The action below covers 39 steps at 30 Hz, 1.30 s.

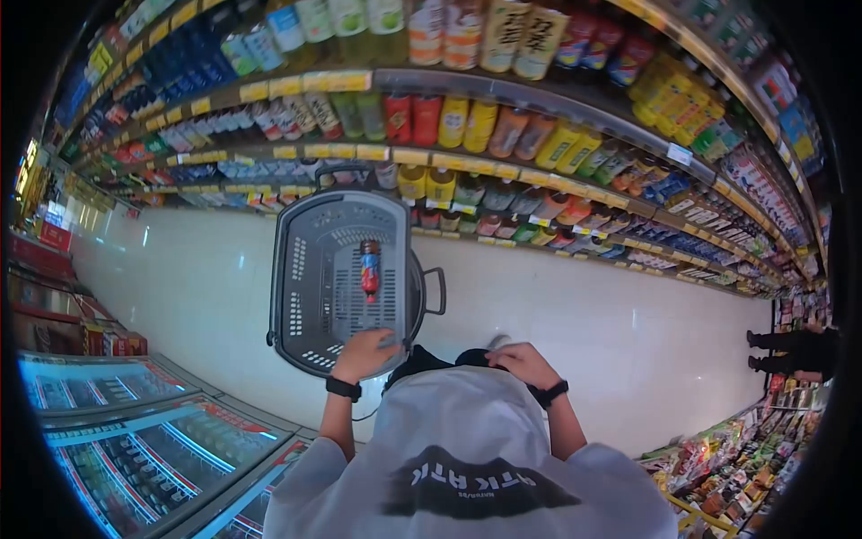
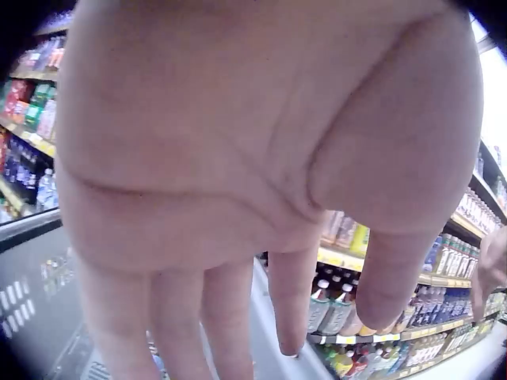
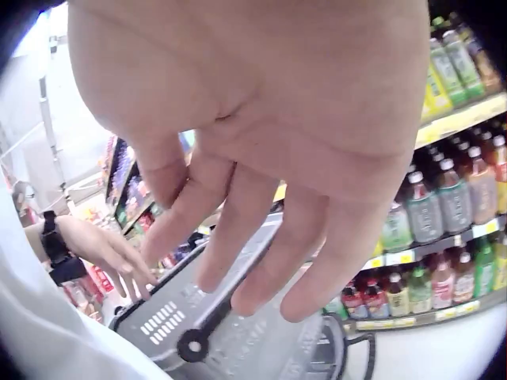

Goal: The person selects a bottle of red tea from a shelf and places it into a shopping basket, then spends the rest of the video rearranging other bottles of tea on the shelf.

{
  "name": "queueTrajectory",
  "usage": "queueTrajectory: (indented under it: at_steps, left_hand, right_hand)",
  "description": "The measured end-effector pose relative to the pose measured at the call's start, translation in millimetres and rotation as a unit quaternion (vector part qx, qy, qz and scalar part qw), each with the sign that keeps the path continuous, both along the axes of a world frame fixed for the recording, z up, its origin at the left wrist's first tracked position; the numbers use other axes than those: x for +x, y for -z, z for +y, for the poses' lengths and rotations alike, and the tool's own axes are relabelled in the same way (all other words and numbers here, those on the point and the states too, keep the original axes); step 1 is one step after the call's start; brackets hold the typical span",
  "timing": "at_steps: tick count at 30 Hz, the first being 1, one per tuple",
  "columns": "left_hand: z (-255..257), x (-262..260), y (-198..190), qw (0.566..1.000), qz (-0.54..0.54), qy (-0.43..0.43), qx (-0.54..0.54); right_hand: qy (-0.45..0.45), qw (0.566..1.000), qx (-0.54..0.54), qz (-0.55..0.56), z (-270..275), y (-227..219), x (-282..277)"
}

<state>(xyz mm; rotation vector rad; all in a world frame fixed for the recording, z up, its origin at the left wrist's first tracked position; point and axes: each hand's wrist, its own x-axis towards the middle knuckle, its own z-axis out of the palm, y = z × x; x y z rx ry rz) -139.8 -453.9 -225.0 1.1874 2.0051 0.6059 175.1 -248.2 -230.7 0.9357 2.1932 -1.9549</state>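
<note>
A grey shopping basket stands in front of me, with a small bottle in a red and blue label inside it. My left hand is over the basket's near edge. In the left wrist view the fingers of this hand reach down loosely extended, the palm bare. Off to the basket's right, my right hand hangs in front of my body. Its fingers are relaxed and hold nothing, overlapping the basket in the right wrist view.
Shelves packed with bottled drinks run along the far side of the aisle. Glass-topped cooler cases stand at the near left. Another person's dark-clad legs show at the far right, above packaged goods. Pale floor lies between.
</note>
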Motion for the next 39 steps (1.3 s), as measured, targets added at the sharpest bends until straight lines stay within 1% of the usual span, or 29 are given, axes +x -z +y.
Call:
queueTrajectory:
  at_steps: [1, 3, 5, 6, 7, 9, 10, 12, 13, 14, 17, 20, 21, 24, 26, 27, 29, 30, 32, 33, 34, 36, 37, 39]
  left_hand:
    - [-19, -22, 12, 1.000, -0.004, -0.013, -0.005]
    - [-45, -59, 44, 0.999, -0.014, -0.040, -0.013]
    - [-45, -93, 66, 0.993, -0.065, -0.077, -0.063]
    - [-43, -109, 80, 0.987, -0.090, -0.095, -0.091]
    - [-40, -121, 103, 0.991, -0.081, -0.083, -0.071]
    - [-30, -141, 159, 0.996, -0.062, -0.059, -0.029]
    - [-22, -148, 176, 0.995, -0.079, -0.051, -0.038]
    - [-7, -156, 208, 0.992, -0.111, -0.036, -0.056]
    - [-4, -157, 231, 0.991, -0.114, -0.033, -0.066]
    - [1, -158, 255, 0.990, -0.116, -0.030, -0.076]
    - [9, -154, 309, 0.986, -0.125, -0.032, -0.102]
    - [10, -149, 370, 0.985, -0.129, -0.039, -0.106]
    - [12, -147, 388, 0.985, -0.130, -0.042, -0.103]
    - [27, -143, 384, 0.984, -0.105, -0.035, -0.140]
    - [32, -141, 393, 0.985, -0.078, -0.044, -0.149]
    - [32, -140, 401, 0.985, -0.063, -0.049, -0.153]
    - [22, -137, 435, 0.992, -0.058, -0.047, -0.101]
    - [18, -134, 448, 0.995, -0.054, -0.046, -0.074]
    - [24, -130, 418, 0.990, -0.034, -0.076, -0.116]
    - [31, -132, 397, 0.986, -0.020, -0.092, -0.135]
    - [36, -133, 379, 0.985, -0.021, -0.098, -0.139]
    - [43, -140, 351, 0.983, -0.020, -0.109, -0.145]
    - [40, -144, 342, 0.986, -0.008, -0.117, -0.116]
    - [37, -144, 320, 0.991, 0.012, -0.123, -0.045]
  right_hand:
    - [-0.030, 0.999, 0.004, -0.014, -6, -5, -29]
    - [-0.035, 0.995, -0.044, -0.088, -24, -10, -89]
    - [-0.080, 0.997, 0.001, 0.012, -45, 18, -138]
    - [-0.096, 0.995, -0.004, 0.006, -55, 16, -165]
    - [-0.110, 0.994, -0.012, -0.001, -67, 15, -188]
    - [-0.103, 0.993, -0.062, 0.019, -88, 48, -219]
    - [-0.098, 0.991, -0.085, 0.030, -95, 61, -233]
    - [-0.082, 0.985, -0.151, -0.036, -104, 71, -258]
    - [-0.073, 0.978, -0.183, -0.068, -106, 78, -269]
    - [-0.044, 0.968, -0.231, -0.084, -108, 89, -277]
    - [0.075, 0.937, -0.315, -0.129, -111, 111, -294]
    - [0.175, 0.905, -0.366, -0.129, -114, 142, -302]
    - [0.201, 0.901, -0.360, -0.134, -115, 152, -305]
    - [0.278, 0.886, -0.342, -0.145, -122, 181, -311]
    - [0.318, 0.878, -0.328, -0.145, -125, 199, -312]
    - [0.335, 0.871, -0.323, -0.157, -126, 209, -312]
    - [0.370, 0.855, -0.316, -0.181, -127, 225, -312]
    - [0.355, 0.864, -0.308, -0.181, -124, 221, -315]
    - [0.343, 0.887, -0.239, -0.196, -135, 250, -317]
    - [0.336, 0.897, -0.204, -0.200, -140, 266, -321]
    - [0.353, 0.892, -0.195, -0.203, -144, 275, -325]
    - [0.383, 0.879, -0.217, -0.183, -144, 285, -327]
    - [0.398, 0.872, -0.227, -0.171, -141, 289, -330]
    - [0.407, 0.844, -0.279, -0.211, -137, 293, -343]
